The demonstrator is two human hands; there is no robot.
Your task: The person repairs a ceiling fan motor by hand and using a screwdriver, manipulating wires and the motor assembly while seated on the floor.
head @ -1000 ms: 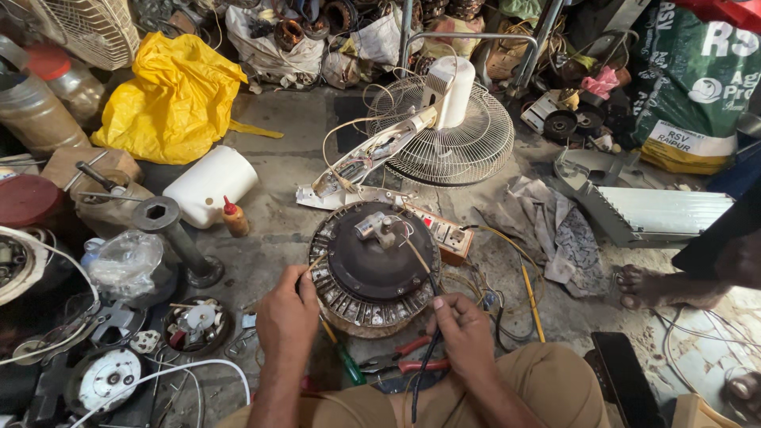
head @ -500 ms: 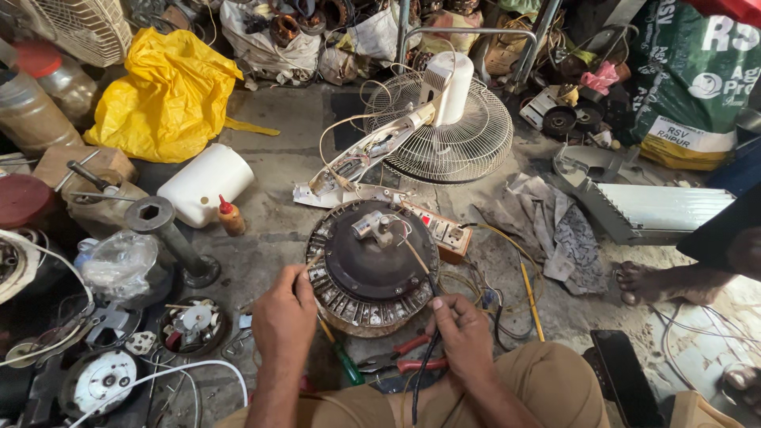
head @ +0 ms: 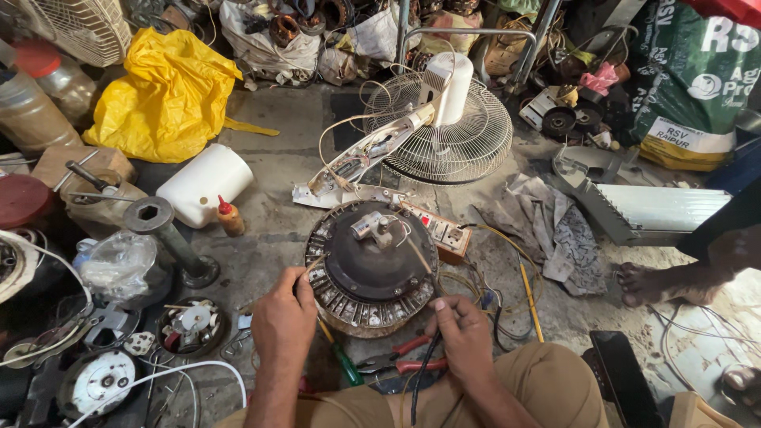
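Observation:
A round dark ceiling-fan motor (head: 372, 265) with copper windings around its rim lies on the concrete floor in front of me. My left hand (head: 283, 321) rests at its left rim and pinches a thin wire end near the windings. My right hand (head: 462, 335) sits at the motor's lower right edge, fingers closed on wires that run up over the motor; a black cable hangs down from it. Red-handled pliers (head: 404, 364) and a green-handled screwdriver (head: 346, 366) lie between my hands.
A white table fan (head: 444, 131) lies face down behind the motor, with an orange switch box (head: 444, 236) beside it. A yellow bag (head: 162, 95), white jug (head: 204, 184), glue bottle (head: 230, 218), metal stand (head: 170, 242) and motor parts crowd the left. Another person's foot (head: 658, 281) is at right.
Both hands stay at the motor's near rim with only small finger movements on the wires. The view has shifted slightly.

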